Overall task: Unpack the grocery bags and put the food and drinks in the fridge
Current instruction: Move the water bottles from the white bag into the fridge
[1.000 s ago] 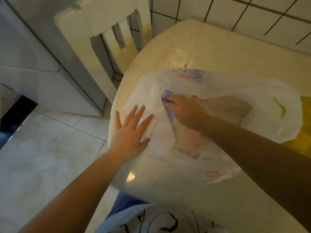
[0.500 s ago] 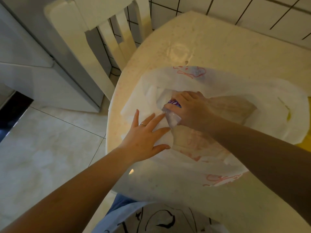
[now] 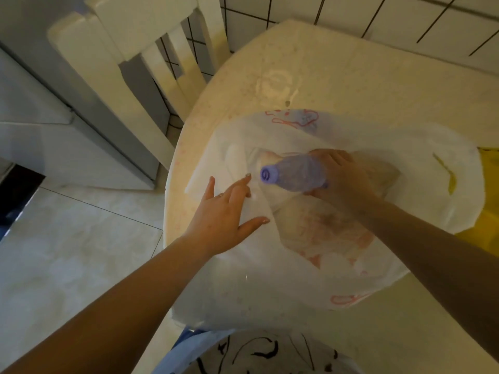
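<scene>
Purple-capped clear bottle (image 3: 294, 175) is now out of the white bag (image 3: 378, 163); half a second ago only the cap showed at the bag mouth, and a second ago the right hand was buried in the plastic. Right hand (image 3: 343, 175) grips the bottle round its lower body, cap pointing toward the left and slightly up, bottle lifted off the plastic.

Left hand (image 3: 229, 211) is flat, fingers spread, pressing the bag's near-left flap onto the counter (image 3: 351, 85). It has slid further onto the bag since the earlier frames.

Meaning: extraction looks done for this item; judged next step is carrying it to the fridge. Bag still shows pale contents through the plastic, so more to unpack.

Room:
- Counter edge curves just left of the left hand; bag overhangs the near edge toward the person.
- White chair (image 3: 129, 76) stands close off the counter's left, between it and the grey appliance body (image 3: 54, 125), probably the fridge, door not seen open.
- Floor (image 3: 67, 252) lower left is open tile.
- Yellow bag (image 3: 486, 228) touches the white bag on the right.
- Far half of counter is bare up to the tiled wall (image 3: 378, 17).

Risk: pulling leftward could drag the bag off the edge if the left hand lifts.
</scene>
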### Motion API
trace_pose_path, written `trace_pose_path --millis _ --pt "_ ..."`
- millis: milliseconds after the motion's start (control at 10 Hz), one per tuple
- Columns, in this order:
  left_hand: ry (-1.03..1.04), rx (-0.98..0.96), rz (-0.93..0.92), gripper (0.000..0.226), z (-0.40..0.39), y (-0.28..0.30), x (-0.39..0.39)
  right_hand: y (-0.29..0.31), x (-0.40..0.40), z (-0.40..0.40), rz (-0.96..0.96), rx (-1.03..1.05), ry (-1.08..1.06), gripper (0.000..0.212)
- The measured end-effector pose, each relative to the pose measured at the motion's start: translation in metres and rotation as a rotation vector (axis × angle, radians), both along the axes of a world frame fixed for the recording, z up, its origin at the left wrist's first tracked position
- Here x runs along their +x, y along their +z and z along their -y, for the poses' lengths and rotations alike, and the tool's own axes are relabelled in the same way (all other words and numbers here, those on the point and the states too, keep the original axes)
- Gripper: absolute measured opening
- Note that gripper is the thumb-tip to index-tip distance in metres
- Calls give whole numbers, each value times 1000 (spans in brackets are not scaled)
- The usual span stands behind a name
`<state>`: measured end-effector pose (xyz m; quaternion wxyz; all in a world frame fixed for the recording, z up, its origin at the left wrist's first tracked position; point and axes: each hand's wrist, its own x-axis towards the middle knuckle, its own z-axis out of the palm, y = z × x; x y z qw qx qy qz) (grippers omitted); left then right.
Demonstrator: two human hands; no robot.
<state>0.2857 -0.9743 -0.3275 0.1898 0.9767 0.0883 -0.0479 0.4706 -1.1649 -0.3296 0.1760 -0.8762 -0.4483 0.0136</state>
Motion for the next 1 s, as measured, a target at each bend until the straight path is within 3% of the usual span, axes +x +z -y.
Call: trace_pose_path --millis 100,200,300,400,500,600,700,900,1000 --pt "123 -162 170 80 2 10 9 -2 -6 -1 -341 225 -138 77" --pt "152 -373 312 69 17 25 26 -1 -28 -12 -579 312 -188 70" --pt "200 -597 301 68 32 37 39 8 -50 -25 -764 369 -180 58" --pt "212 -604 253 70 32 34 44 25 -51 -32 -842 340 -95 52" --pt "226 -643 263 67 28 31 46 27 -29 -24 -666 95 104 80" --pt "293 -708 321 67 23 29 51 18 5 -16 -287 -307 152 103" --pt "337 -707 366 69 12 30 57 20 32 -23 43 -534 175 99" --pt "378 -655 424 69 -13 45 86 27 77 -48 279 -526 216 82" --pt "347 -625 492 70 -24 50 101 26 92 -61 304 -456 216 73"
